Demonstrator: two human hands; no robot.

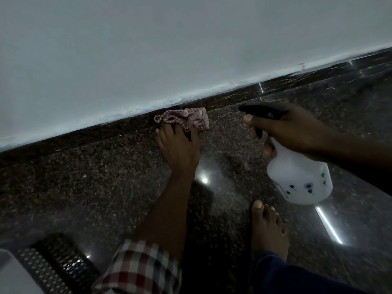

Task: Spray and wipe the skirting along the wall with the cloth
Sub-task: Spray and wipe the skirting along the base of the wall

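Observation:
A dark speckled granite skirting (pixel 118 129) runs along the foot of the white wall (pixel 148 49), rising to the right. My left hand (pixel 178 145) grips a crumpled red-and-white checked cloth (pixel 186 119) and holds it against the skirting near the middle of the view. My right hand (pixel 290 128) holds a white spray bottle (pixel 301 177) with a black trigger head (pixel 263 110) and small blue flower prints. Its nozzle points left toward the skirting, just right of the cloth, and fingers are curled round the trigger.
The floor (pixel 84 187) is polished dark granite with bright light reflections. My bare foot (pixel 267 225) stands on it at lower right. A dark perforated object (pixel 55 264) lies at the lower left corner beside something white.

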